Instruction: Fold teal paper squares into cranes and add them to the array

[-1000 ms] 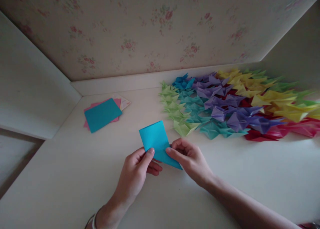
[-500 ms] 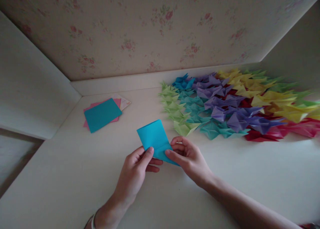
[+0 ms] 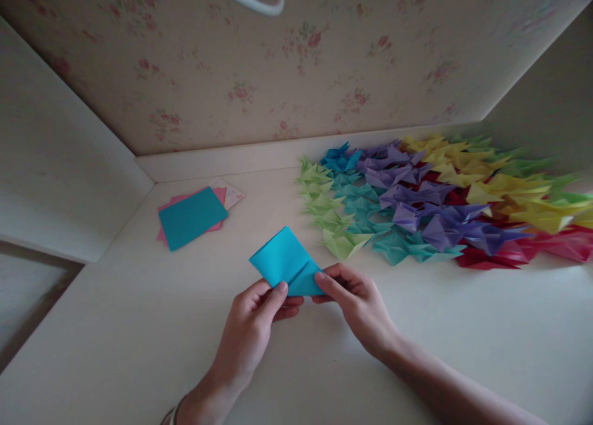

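Note:
A bright blue sheet of origami paper, partly folded, is held between my two hands above the white table. My left hand pinches its lower left edge, thumb on top and fingers underneath. At the right corner my right hand grips the paper between thumb and fingers. A crease runs slantwise across the lower part, and the flap beside it comes to a point under my right thumb. The undersides of the paper and some fingertips are hidden.
Rows of folded paper figures in green, teal, purple, yellow and red cover the back right of the table. At the left lies a small stack of paper sheets, teal on top of pink. A flowered wall stands behind.
The blue paper has turned in my hands, and its lower right part now shows a pointed flap with a clear slanting crease. My right hand has shifted slightly downward, still gripping it.

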`<state>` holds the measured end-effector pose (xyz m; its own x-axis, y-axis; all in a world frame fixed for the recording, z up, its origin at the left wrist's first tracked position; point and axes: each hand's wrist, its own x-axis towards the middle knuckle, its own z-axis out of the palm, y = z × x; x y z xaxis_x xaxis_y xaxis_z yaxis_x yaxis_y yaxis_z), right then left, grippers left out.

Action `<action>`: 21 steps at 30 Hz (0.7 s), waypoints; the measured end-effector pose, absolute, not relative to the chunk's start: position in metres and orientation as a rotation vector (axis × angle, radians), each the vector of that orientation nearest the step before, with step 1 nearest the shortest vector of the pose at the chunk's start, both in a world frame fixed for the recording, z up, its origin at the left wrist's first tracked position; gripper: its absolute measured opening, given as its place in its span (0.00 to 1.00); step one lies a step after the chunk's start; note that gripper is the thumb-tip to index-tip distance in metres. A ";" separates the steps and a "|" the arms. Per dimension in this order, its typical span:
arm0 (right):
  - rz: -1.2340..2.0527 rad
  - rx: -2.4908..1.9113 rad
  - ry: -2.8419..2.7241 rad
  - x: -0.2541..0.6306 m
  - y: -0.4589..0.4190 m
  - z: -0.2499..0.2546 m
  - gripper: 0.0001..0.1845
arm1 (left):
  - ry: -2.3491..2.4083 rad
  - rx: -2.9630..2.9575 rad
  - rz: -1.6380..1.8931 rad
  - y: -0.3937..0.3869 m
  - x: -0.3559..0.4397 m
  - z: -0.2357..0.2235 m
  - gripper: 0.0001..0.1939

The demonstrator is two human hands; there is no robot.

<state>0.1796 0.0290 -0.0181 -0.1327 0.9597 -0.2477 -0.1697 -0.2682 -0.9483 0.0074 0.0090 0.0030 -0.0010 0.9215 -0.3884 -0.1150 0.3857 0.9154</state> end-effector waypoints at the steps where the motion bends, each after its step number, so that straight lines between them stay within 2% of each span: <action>1: 1.547 -1.203 -1.001 0.179 0.029 -0.019 0.18 | 1.310 0.830 0.969 0.009 0.008 0.004 0.11; 21: 1.311 -1.183 -0.931 0.178 0.031 -0.025 0.14 | 1.311 0.628 0.857 0.008 0.012 0.006 0.08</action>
<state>0.1781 0.0314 -0.0255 0.0835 0.9887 -0.1248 -0.2077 -0.1052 -0.9725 0.0121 0.0084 0.0057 0.0384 0.8270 -0.5608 -0.1818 0.5577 0.8099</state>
